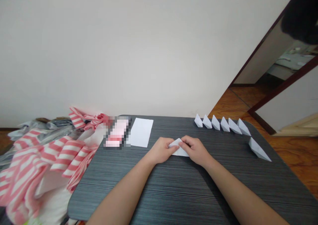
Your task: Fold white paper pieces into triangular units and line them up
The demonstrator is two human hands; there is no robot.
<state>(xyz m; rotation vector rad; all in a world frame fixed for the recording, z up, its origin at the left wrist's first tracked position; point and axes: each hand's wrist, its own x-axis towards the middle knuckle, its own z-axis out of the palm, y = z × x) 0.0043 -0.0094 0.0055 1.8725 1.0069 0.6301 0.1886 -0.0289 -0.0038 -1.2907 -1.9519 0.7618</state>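
A folded piece of white paper (180, 152) with a pointed top is held between my two hands above the middle of the dark table. My left hand (162, 149) pinches its left side, thumb lying across the front. From the other side my right hand (195, 148) grips it the same way, its thumb close to the left one near the paper's centre. The fingers behind the paper are partly hidden.
Several white paper boats (215, 123) stand in a row at the table's (159, 192) back right; another boat (259, 149) lies nearer. White paper (141, 132) and a pixelated phone-like object (118, 132) lie at left. Striped cloth (62, 155) is heaped beside the table; a wall (139, 52) rises behind.
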